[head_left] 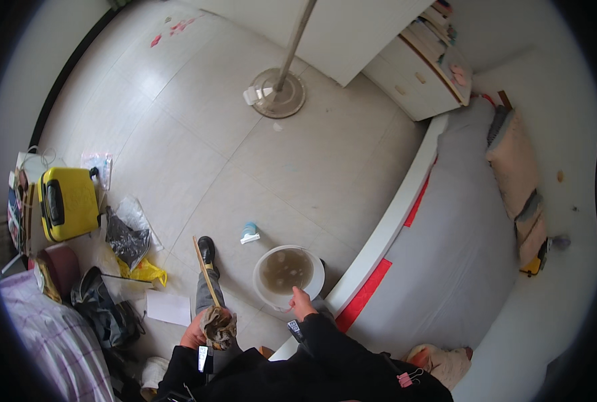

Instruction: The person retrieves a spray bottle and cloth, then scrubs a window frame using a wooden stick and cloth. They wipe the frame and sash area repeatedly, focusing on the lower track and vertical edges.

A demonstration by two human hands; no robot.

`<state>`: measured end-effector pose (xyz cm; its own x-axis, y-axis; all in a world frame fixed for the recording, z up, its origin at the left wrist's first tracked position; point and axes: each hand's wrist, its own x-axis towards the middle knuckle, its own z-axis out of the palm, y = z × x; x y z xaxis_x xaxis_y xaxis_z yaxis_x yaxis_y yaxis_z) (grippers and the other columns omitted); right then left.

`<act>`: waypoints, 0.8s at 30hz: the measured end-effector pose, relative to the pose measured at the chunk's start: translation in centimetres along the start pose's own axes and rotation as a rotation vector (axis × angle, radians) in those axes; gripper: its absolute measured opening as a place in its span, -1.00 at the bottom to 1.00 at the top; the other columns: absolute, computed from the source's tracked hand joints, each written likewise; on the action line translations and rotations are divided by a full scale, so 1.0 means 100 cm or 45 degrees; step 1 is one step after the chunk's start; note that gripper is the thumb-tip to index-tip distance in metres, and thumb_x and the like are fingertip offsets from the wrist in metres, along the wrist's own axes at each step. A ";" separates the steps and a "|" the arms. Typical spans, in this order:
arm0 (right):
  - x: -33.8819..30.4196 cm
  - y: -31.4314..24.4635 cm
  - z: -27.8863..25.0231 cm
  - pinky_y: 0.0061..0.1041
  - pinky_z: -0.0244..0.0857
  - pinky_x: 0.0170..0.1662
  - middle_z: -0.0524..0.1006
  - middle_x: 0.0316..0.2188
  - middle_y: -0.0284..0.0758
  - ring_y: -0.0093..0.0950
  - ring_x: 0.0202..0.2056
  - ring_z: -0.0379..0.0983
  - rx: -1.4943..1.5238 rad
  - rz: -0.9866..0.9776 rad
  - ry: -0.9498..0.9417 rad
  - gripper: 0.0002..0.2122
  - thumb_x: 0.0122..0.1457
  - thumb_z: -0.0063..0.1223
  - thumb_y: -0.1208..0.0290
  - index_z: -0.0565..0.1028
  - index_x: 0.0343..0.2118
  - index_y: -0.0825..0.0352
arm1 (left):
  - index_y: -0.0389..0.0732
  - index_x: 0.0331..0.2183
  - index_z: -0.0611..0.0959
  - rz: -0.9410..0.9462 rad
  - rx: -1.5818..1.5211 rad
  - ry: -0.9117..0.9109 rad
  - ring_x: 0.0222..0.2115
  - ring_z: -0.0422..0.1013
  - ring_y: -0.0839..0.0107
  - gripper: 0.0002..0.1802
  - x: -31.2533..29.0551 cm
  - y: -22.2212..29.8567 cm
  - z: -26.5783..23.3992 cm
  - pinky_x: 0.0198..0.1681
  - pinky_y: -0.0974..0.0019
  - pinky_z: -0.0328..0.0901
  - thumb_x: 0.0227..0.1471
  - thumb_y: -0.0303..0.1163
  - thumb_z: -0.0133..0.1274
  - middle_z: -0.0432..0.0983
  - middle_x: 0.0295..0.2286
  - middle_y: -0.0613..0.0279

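My left hand is closed around a crumpled, dirty grey-brown rag. A thin wooden stick runs away from that same hand, over my left leg and toward my black shoe. How the stick and the rag sit together in the grip is partly hidden. My right hand grips the near rim of a white bucket, its fingers bent over the edge. Murky brown water with pale froth patches is in the bucket. Just left beyond the bucket, a small blue-and-white bottle is on the floor.
A pole with a round base stands ahead on the tiles. To the right runs a grey-covered bed with a white frame. At left are a yellow suitcase, plastic bags, a black bag and a white sheet.
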<state>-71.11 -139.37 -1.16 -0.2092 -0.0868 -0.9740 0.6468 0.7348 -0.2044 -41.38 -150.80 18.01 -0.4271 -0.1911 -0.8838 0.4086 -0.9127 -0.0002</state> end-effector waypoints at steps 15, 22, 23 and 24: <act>-0.080 -0.105 -0.035 -0.43 0.00 -0.72 0.14 -0.78 -0.40 -0.49 -0.80 0.11 -0.225 -0.198 0.017 -0.80 0.14 -0.06 0.26 0.31 -0.48 0.28 | -0.14 -0.20 0.55 0.486 -0.190 -0.227 -0.26 0.47 0.25 -0.68 -0.058 0.021 0.009 -0.19 0.10 0.41 0.16 -0.13 -0.11 0.52 -0.29 0.20; -0.116 -0.168 -0.066 -0.39 0.08 -0.62 0.07 -0.78 -0.45 -0.50 -0.78 0.04 -0.206 -0.168 -0.078 -0.78 0.17 -0.06 0.21 0.22 -0.50 0.15 | -0.15 -0.23 0.57 0.934 -0.638 -0.205 -0.30 0.47 0.27 -0.70 -0.095 0.012 -0.007 -0.24 0.17 0.39 0.12 -0.16 -0.06 0.55 -0.32 0.21; -0.122 -0.175 -0.068 -0.40 0.07 -0.62 0.07 -0.78 -0.46 -0.51 -0.78 0.03 -0.236 -0.178 -0.116 -0.79 0.17 -0.06 0.21 0.23 -0.50 0.15 | -0.14 -0.24 0.57 1.001 -0.632 -0.139 -0.30 0.47 0.27 -0.70 -0.104 0.011 -0.010 -0.23 0.14 0.39 0.12 -0.15 -0.05 0.54 -0.32 0.22; -0.126 -0.183 -0.071 -0.41 0.07 -0.61 0.07 -0.78 -0.46 -0.52 -0.78 0.03 -0.224 -0.175 -0.105 -0.79 0.17 -0.06 0.21 0.23 -0.49 0.14 | -0.14 -0.25 0.58 1.048 -0.634 -0.196 -0.30 0.47 0.28 -0.70 -0.112 0.010 -0.013 -0.23 0.17 0.39 0.12 -0.14 -0.04 0.54 -0.33 0.24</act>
<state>-85.52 -146.89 15.58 -0.2215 -0.2435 -0.9443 0.4772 0.8174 -0.3227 -35.18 -149.11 27.32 0.0584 -0.7784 -0.6251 0.9057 -0.2220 0.3612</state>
